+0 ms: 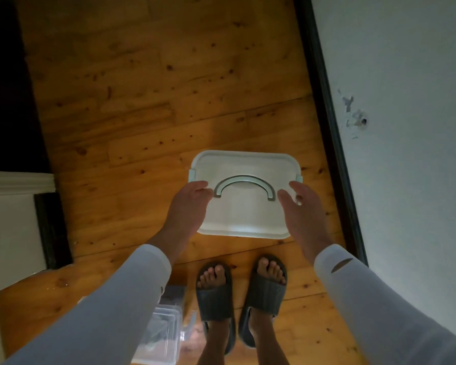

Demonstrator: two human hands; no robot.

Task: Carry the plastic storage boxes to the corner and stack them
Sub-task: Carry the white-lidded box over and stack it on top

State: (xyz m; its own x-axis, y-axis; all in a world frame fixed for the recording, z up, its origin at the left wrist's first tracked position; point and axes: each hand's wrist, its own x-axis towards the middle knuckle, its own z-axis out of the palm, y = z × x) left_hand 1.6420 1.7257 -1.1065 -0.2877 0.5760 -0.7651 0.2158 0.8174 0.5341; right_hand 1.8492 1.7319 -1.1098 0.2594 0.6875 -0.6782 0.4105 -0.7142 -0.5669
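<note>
A white plastic storage box (245, 212) with a pale green arched handle (244, 186) and green side clips is below me over the wooden floor, its lid closed. My left hand (188, 206) reaches over the lid's left edge, fingers loosely curled beside the handle's left end. Over the lid's right edge is my right hand (300, 209), fingers spread next to the handle's right end. Neither hand is wrapped around anything. A second, clear plastic box (158, 335) stands on the floor at the bottom, partly hidden behind my left sleeve.
A white wall (406, 127) with a dark baseboard (324, 106) runs along the right, close to the box. A white frame or panel (11, 219) juts in from the left, below a dark opening. My feet in grey slippers (241, 293) stand just behind the box.
</note>
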